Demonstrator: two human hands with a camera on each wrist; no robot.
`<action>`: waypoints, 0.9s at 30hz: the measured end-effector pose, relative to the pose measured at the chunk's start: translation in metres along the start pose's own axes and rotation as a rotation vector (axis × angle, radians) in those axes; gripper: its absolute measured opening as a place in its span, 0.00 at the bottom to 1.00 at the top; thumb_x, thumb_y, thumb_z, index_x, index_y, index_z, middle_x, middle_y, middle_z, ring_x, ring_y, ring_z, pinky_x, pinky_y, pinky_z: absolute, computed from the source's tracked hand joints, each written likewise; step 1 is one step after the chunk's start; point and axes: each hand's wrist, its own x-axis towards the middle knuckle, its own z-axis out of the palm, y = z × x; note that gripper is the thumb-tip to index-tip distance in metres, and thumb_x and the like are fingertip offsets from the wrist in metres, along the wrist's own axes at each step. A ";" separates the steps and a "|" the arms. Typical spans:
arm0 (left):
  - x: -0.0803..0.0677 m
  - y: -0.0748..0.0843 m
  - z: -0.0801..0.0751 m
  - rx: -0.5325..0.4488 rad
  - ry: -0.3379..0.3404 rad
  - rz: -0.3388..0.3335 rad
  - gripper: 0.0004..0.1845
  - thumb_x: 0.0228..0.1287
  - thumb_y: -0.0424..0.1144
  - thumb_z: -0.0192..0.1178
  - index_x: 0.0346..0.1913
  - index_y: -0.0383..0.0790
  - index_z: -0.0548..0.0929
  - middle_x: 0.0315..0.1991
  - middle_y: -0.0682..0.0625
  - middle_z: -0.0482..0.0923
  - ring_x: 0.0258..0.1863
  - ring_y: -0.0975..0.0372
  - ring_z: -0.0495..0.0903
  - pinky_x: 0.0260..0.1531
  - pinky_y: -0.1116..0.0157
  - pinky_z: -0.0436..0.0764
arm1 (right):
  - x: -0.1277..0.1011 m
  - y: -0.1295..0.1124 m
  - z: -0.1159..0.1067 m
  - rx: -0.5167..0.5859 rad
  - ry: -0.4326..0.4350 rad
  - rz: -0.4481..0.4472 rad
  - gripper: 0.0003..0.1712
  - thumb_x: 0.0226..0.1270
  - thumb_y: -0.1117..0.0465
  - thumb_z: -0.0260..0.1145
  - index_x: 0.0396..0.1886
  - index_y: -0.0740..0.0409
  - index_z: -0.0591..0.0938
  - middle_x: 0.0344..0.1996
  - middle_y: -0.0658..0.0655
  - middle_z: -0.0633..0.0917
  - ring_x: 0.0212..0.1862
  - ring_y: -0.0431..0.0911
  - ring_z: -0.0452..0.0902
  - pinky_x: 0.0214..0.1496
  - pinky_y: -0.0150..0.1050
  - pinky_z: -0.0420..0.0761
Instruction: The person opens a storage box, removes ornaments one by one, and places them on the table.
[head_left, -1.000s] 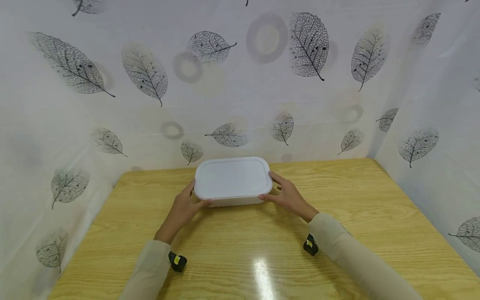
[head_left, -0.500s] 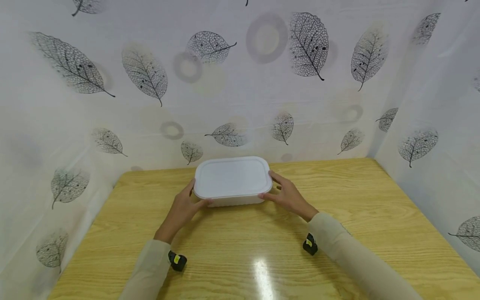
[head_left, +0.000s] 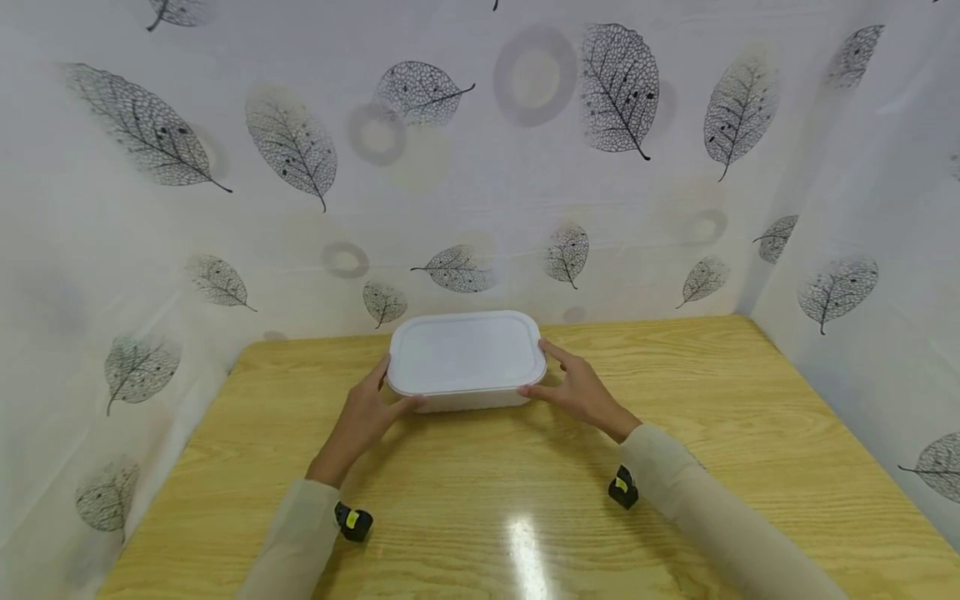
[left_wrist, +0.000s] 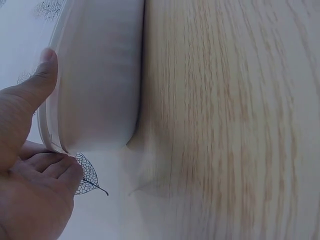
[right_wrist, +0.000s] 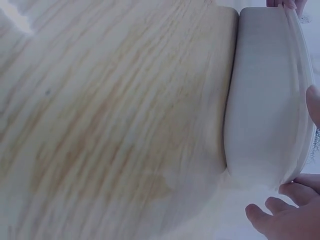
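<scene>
Sitting near the far edge of the table (head_left: pixel 525 500), close to the back wall, is a white rectangular box (head_left: pixel 467 360) with rounded corners and a flat white lid pressed on top. Its long side faces the person, and it rests flat on the wood.

At the box's left end, the left hand (head_left: pixel 362 419) grips the near corner: the thumb lies against the front edge just under the lid's rim, and the fingers curl round the short side. The left wrist view shows that thumb (left_wrist: pixel 37 82) laid along the rim while the fingers (left_wrist: pixel 55 167) bend beneath the box's corner.

At the right end, the right hand (head_left: pixel 579 392) holds the opposite corner in the same manner, thumb on the front edge by the rim and fingers reaching along the short side toward the back. In the right wrist view the fingers (right_wrist: pixel 272 212) curl at the box's corner, touching it.

Both forearms wear pale beige sleeves (head_left: pixel 705 508), and a small black device with a yellow mark (head_left: pixel 622 489) hangs below each wrist.

White sheeting printed with grey skeleton leaves and rings (head_left: pixel 618 87) stands behind the table and along both sides.
</scene>
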 end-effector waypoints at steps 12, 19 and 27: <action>-0.015 0.007 -0.004 -0.020 0.028 0.029 0.59 0.57 0.58 0.73 0.79 0.29 0.52 0.76 0.34 0.55 0.73 0.41 0.62 0.71 0.48 0.66 | -0.012 -0.004 -0.011 -0.020 -0.003 -0.054 0.53 0.57 0.51 0.80 0.74 0.68 0.65 0.74 0.64 0.66 0.73 0.61 0.63 0.72 0.55 0.69; -0.028 0.007 -0.004 -0.040 0.021 0.034 0.59 0.54 0.60 0.73 0.78 0.29 0.55 0.76 0.35 0.57 0.73 0.43 0.62 0.70 0.48 0.68 | -0.023 -0.006 -0.017 0.052 -0.020 -0.058 0.52 0.54 0.53 0.82 0.74 0.67 0.67 0.73 0.63 0.66 0.73 0.59 0.64 0.72 0.48 0.70; -0.042 0.014 -0.006 -0.055 0.022 0.080 0.54 0.53 0.54 0.76 0.77 0.32 0.61 0.74 0.37 0.62 0.73 0.46 0.64 0.68 0.50 0.71 | -0.037 -0.006 -0.022 0.072 -0.024 -0.105 0.51 0.53 0.55 0.83 0.71 0.70 0.69 0.71 0.66 0.68 0.71 0.61 0.65 0.70 0.46 0.70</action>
